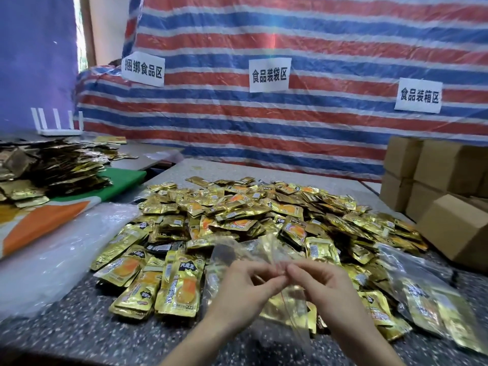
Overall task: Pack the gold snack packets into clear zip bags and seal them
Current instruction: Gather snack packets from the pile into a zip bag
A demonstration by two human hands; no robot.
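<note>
- A red, blue and white striped plastic tarp (290,122) hangs as the back wall with three white paper signs taped to it. In front of it runs a dark speckled stone desk (79,334).
- The landmark is the broad heap of gold foil snack packets (250,212) spread over the middle of the desk.
- Above the heap's near edge the left grip (245,286) and the right grip (324,289) meet, fingertips almost touching. Each pinches the same thin clear plastic zip bag (237,249).
- The bag looks empty and crumpled. One part rises past the fingers over the heap, and another hangs down toward the person. I cannot tell which end is the mouth.
- My reading is that the bag's mouth is being teased open and nothing has gone in yet.
- The relation that matters is that the closest loose packets are the flat gold packets with an orange picture (179,286) at the heap's near-left corner, just beside the left grip. Their long axes run roughly away from the person.
- The left grip is the nearer one to fetch them, so the right would likely have to hold the bag open alone. The limp film may fold shut.
- Right of the heap lie filled clear bags of gold packets (422,299), with brown cardboard boxes (449,228) beyond them.
- Left of the heap, a second, darker stack of gold packets (52,165) sits on a green and orange cloth (124,180).
</note>
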